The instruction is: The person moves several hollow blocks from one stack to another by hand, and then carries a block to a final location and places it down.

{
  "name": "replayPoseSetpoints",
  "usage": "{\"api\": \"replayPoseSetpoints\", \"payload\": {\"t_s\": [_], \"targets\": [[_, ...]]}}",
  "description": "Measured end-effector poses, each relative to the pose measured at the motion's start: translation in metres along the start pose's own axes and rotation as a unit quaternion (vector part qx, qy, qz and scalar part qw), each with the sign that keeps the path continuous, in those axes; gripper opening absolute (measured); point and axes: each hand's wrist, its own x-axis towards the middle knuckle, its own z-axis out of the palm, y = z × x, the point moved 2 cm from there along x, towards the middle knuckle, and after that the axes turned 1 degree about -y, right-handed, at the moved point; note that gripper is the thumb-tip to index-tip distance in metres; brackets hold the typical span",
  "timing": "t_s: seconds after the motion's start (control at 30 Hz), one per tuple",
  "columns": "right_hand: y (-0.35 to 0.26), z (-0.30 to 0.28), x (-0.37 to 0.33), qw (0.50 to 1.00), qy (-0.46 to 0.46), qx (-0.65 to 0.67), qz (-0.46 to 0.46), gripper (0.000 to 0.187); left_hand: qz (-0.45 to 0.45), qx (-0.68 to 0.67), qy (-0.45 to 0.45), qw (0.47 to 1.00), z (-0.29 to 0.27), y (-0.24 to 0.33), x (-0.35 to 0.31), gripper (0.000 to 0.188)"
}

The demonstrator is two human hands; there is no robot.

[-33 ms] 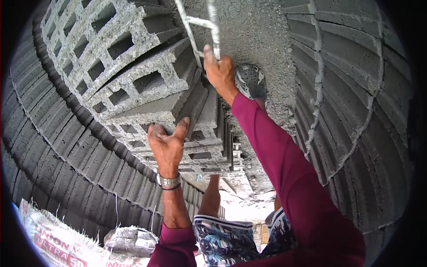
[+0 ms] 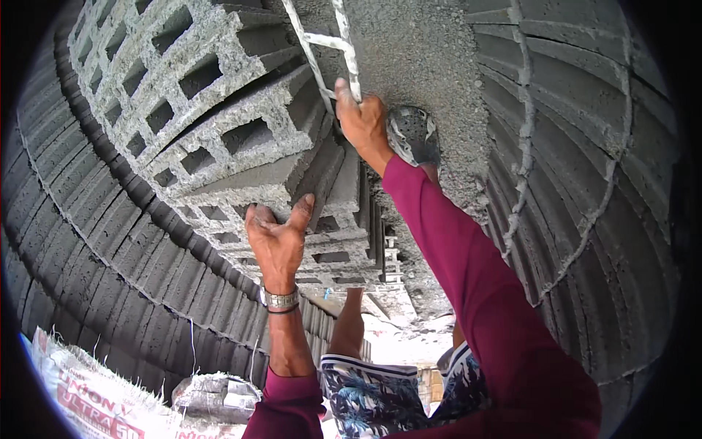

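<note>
Grey hollow concrete blocks are piled left of centre, their rough holed faces showing. My left hand (image 2: 278,245), with a metal watch at the wrist, grips the near edge of one hollow concrete block (image 2: 248,178). Its thumb lies on the right side and its fingertips press into the block's face. Farther off, my right hand (image 2: 363,126) is closed around the lower end of a white ladder-shaped frame (image 2: 327,41). That frame runs up past the top of the view, beside the upper blocks. Its lowest tip is hidden by my hand and the pile.
More hollow blocks (image 2: 197,77) are stacked beyond my left hand. Long rows of grey blocks stand at the left (image 2: 95,227) and right (image 2: 578,154). My shoe (image 2: 414,133) rests on gritty ground (image 2: 417,55). White printed sacks (image 2: 95,391) lie at the lower left.
The upper part of the white frame has swung slightly left, and its rung sits a little lower. Both hands keep their grips, with hardly any shift.
</note>
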Motion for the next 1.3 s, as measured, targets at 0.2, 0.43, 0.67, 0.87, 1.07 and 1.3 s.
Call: {"api": "replayPoseSetpoints", "payload": {"t_s": [0.2,0.43,0.67,0.87,1.07,1.3], "targets": [[-0.063,-0.038,0.009,0.993,-0.053,0.102,-0.027,0.057,0.035,0.059,0.023,0.997,-0.016,-0.005,0.006,0.063],[-0.030,-0.013,-0.001,0.997,-0.027,0.068,-0.032,0.062,-0.004,0.022,-0.006,1.000,-0.004,-0.009,-0.005,0.063],[-0.026,-0.028,0.012,0.995,-0.057,0.075,0.014,0.061,0.078,0.163,-0.006,0.983,0.004,-0.029,0.002,0.059],[-0.006,-0.115,-0.004,0.998,-0.023,0.025,0.047,0.055,0.144,0.133,0.027,0.980,0.005,0.029,0.006,0.048],[-0.022,-0.096,0.004,0.994,0.000,0.105,0.022,0.051,0.038,0.292,-0.020,0.955,0.063,0.039,0.065,0.062],[-0.085,-0.091,0.016,0.979,-0.004,0.177,-0.104,0.045,0.029,0.108,0.011,0.994,0.034,0.015,0.040,0.047]]}}
